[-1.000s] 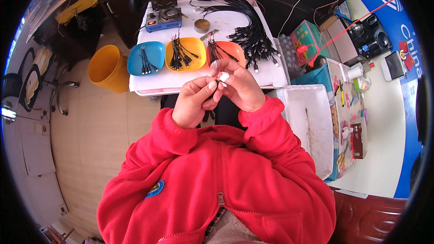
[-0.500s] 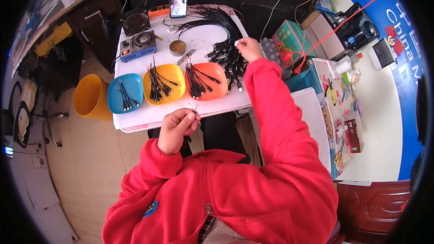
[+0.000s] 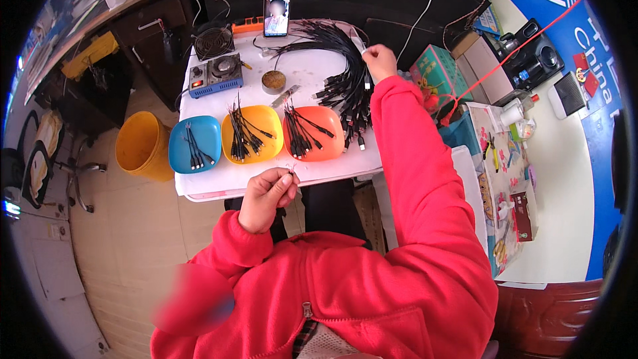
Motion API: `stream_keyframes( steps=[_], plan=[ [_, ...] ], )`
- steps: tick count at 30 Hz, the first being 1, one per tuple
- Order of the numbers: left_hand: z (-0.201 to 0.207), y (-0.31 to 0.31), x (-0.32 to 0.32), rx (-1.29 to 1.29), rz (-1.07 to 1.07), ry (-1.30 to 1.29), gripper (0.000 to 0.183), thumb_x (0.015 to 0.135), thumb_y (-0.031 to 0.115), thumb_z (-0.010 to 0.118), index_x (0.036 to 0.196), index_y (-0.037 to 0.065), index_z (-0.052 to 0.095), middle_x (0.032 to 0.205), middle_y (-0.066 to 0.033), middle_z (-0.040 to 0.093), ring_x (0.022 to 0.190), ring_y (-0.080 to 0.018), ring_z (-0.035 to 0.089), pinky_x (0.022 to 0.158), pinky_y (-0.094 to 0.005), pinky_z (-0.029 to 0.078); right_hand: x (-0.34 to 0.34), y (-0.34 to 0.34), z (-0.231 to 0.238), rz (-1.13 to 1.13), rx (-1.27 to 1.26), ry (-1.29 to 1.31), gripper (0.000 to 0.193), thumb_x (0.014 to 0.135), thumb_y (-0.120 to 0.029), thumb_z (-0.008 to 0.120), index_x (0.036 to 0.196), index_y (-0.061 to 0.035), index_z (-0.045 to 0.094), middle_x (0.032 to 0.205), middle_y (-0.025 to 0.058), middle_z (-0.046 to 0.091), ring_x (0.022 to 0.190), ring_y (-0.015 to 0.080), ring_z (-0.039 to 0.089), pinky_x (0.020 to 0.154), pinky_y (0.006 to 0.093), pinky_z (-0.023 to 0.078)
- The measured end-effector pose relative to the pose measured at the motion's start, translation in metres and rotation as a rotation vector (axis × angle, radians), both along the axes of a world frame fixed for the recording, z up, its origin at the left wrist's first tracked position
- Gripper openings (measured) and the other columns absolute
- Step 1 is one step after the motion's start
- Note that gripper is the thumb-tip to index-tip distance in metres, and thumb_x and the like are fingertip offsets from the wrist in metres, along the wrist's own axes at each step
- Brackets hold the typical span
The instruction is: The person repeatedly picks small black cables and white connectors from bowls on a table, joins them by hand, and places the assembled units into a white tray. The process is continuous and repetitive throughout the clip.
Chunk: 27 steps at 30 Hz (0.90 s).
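My left hand [image 3: 269, 198] is closed in a pinch near the table's front edge. Thin wire ends [image 3: 292, 169] of a dark cable stick up from its fingertips; the rest of that cable is hidden in the hand. Out at the far right, my right hand [image 3: 381, 63] has its fingers closed beside a large bundle of black cables [image 3: 342, 90]. Something small and pale shows at those fingertips, too small to name. Short black cables lie in the blue tray [image 3: 176, 153], the yellow tray [image 3: 271, 119] and the orange tray [image 3: 337, 134].
Behind the trays are a blue heating device with a knob [image 3: 224, 81], a small round tin [image 3: 273, 81], a fan [image 3: 214, 41] and a propped phone [image 3: 277, 14]. A yellow bucket [image 3: 141, 143] stands left of the table. Pliers [image 3: 490, 149] lie on the right-hand side table.
My right hand has moved farther out along the cable bundle. My left hand keeps its pinch in nearly the same place. The whole view has shifted slightly.
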<state>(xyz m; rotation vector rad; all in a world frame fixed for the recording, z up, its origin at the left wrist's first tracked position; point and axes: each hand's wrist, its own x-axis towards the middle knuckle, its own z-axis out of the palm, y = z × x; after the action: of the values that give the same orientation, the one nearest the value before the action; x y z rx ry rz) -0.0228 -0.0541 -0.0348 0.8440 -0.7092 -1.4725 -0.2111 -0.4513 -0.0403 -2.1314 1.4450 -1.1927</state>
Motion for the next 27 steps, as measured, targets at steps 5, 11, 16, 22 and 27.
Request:
stream_keyframes(
  steps=[5, 11, 16, 22, 27],
  plan=[
    [0.008, 0.005, -0.006, -0.024, 0.035, -0.023, 0.016, 0.099, 0.013, 0.050, 0.093, 0.002, 0.059, 0.069, -0.0006, 0.053, 0.058, -0.0069, 0.041, 0.051, -0.0196, 0.031, 0.004, 0.021, 0.043, 0.042, 0.144, -0.082, 0.024, 0.072, -0.023, 0.071, 0.079, -0.0002, 0.070, 0.075, 0.0147, 0.069, 0.067, 0.0241, 0.067, 0.065, 0.0346, 0.051],
    [0.017, 0.021, -0.015, -0.044, 0.016, 0.006, 0.016, 0.099, 0.013, 0.049, 0.093, 0.002, 0.059, 0.071, 0.0003, 0.054, 0.058, -0.0053, 0.041, 0.051, -0.0182, 0.031, -0.011, 0.022, 0.019, -0.107, 0.231, 0.214, 0.033, 0.068, -0.032, 0.069, 0.076, -0.0001, 0.071, 0.077, 0.0222, 0.067, 0.077, 0.0383, 0.066, 0.071, 0.0414, 0.051],
    [0.021, 0.028, -0.013, -0.038, 0.058, -0.002, 0.016, 0.099, 0.014, 0.049, 0.092, 0.003, 0.058, 0.069, 0.0001, 0.052, 0.057, -0.0066, 0.039, 0.051, -0.0196, 0.031, -0.008, 0.032, 0.011, 0.100, 0.316, -0.287, 0.019, 0.081, -0.019, 0.062, 0.083, 0.0000, 0.065, 0.075, 0.0138, 0.070, 0.059, 0.0179, 0.061, 0.055, 0.0310, 0.046],
    [0.035, 0.022, -0.009, -0.085, 0.075, 0.040, 0.017, 0.100, 0.012, 0.045, 0.092, 0.003, 0.058, 0.094, -0.0075, 0.061, 0.078, -0.0136, 0.059, 0.064, -0.0233, 0.045, 0.003, 0.106, 0.083, 0.504, 0.434, -0.658, 0.009, 0.091, -0.010, 0.054, 0.094, -0.0015, 0.056, 0.078, 0.0092, 0.067, 0.054, 0.0041, 0.047, 0.048, 0.0190, 0.036],
    [0.055, -0.005, -0.005, -0.136, 0.016, 0.183, 0.017, 0.101, 0.014, 0.041, 0.098, 0.004, 0.055, 0.130, -0.0158, 0.054, 0.110, -0.0276, 0.060, 0.087, -0.0392, 0.053, 0.013, 0.266, 0.077, 0.688, 0.231, -0.479, 0.010, 0.087, 0.001, 0.055, 0.095, -0.0031, 0.050, 0.077, 0.0057, 0.067, 0.063, 0.0097, 0.058, 0.060, 0.0228, 0.048]
  ],
)
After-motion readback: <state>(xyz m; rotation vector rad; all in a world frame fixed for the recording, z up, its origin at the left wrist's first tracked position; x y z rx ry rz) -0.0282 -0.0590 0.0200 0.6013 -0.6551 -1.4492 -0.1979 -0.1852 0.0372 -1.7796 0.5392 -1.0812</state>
